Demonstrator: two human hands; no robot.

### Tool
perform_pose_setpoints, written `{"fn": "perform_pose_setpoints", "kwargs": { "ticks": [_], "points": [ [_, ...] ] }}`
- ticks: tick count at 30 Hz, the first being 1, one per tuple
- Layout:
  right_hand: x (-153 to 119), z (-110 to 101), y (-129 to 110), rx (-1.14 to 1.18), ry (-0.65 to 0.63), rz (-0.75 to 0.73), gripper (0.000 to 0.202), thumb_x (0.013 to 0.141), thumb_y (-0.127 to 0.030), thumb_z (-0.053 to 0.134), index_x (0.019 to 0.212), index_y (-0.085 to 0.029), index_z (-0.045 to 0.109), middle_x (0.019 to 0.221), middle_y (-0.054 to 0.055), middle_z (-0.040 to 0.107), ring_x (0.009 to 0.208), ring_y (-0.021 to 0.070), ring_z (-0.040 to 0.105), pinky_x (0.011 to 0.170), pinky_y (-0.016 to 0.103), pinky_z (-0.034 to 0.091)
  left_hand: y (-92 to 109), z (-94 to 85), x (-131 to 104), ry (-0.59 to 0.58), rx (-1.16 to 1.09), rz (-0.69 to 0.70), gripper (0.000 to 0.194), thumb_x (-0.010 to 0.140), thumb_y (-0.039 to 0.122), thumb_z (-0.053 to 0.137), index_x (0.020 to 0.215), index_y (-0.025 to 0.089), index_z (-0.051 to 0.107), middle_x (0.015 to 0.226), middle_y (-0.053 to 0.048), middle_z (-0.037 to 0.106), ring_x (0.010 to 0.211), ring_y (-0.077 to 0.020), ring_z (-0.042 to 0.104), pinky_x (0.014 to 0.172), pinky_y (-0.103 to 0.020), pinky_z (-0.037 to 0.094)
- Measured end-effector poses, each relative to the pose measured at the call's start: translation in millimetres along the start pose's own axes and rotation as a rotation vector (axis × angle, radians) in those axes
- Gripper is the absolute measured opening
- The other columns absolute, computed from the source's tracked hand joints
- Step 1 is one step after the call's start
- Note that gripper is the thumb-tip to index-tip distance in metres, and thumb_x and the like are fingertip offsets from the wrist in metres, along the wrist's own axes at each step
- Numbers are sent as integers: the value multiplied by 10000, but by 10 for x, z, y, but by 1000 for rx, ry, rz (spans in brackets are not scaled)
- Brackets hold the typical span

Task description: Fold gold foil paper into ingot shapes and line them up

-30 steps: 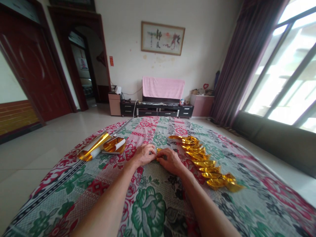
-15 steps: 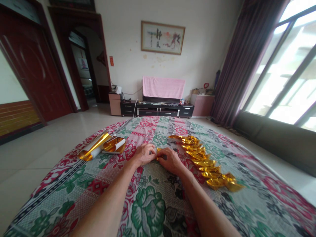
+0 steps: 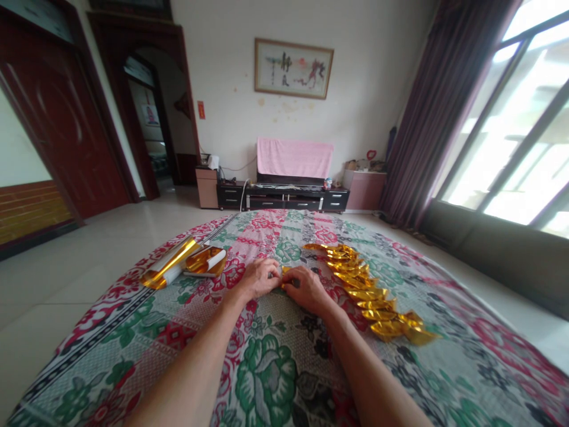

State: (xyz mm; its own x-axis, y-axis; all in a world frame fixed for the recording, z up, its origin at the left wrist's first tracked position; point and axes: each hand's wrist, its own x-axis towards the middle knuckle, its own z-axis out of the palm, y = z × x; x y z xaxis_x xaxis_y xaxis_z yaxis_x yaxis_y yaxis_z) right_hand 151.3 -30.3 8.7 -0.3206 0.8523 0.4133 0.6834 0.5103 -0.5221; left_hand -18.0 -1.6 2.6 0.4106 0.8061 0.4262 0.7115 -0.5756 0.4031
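Note:
A small piece of gold foil paper [image 3: 285, 270] sits between my hands at the middle of the table, mostly hidden by the fingers. My left hand [image 3: 261, 277] has its fingers curled and pinched at the paper's left side. From the right, my right hand [image 3: 306, 287] grips the same paper between thumb and fingers. To the right of it lies a slanting row of folded gold foil ingots [image 3: 355, 277], several of them close together. On the left rest curled gold foil sheets [image 3: 171, 264] with white backs, beside a stack of foil paper [image 3: 206, 261].
A floral cloth [image 3: 267, 379] in red, green and grey covers the round table. Beyond it stands a low black TV cabinet [image 3: 284, 201] with a pink cloth [image 3: 294, 156] over the screen. A purple curtain [image 3: 427, 112] hangs by the window at right.

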Motion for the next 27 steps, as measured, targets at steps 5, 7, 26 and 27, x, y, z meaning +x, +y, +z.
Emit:
{"fn": "perform_pose_setpoints", "kwargs": {
  "ticks": [5,7,26,27],
  "points": [
    [-4,-4,-13,-3,4,11,122,669,-165,613,760,-218,675,810,18,640,829,172,548,788,295,380,-2,-1,1,0,2,5,79,683,207,599,647,195,669,999,-33,646,953,-175,575,890,-321,403],
    [-5,-3,-13,0,5,12,133,669,-171,613,782,-214,669,807,16,638,818,170,547,777,289,380,-1,-2,-1,3,-9,4,78,682,215,601,655,197,673,999,-35,646,955,-179,575,895,-331,403],
    [-20,-28,-53,5,3,22,131,664,-180,601,785,-203,644,764,10,619,774,158,533,733,266,357,-25,-26,-23,-1,-81,34,53,690,230,618,697,184,643,998,-40,644,973,-176,569,903,-325,389],
    [-21,-26,-50,4,4,21,128,661,-177,602,779,-203,643,759,10,617,770,157,531,730,265,356,-26,-28,-22,-5,-81,31,55,693,231,615,694,186,647,1005,-40,641,979,-177,567,908,-326,387]
  ]
}}
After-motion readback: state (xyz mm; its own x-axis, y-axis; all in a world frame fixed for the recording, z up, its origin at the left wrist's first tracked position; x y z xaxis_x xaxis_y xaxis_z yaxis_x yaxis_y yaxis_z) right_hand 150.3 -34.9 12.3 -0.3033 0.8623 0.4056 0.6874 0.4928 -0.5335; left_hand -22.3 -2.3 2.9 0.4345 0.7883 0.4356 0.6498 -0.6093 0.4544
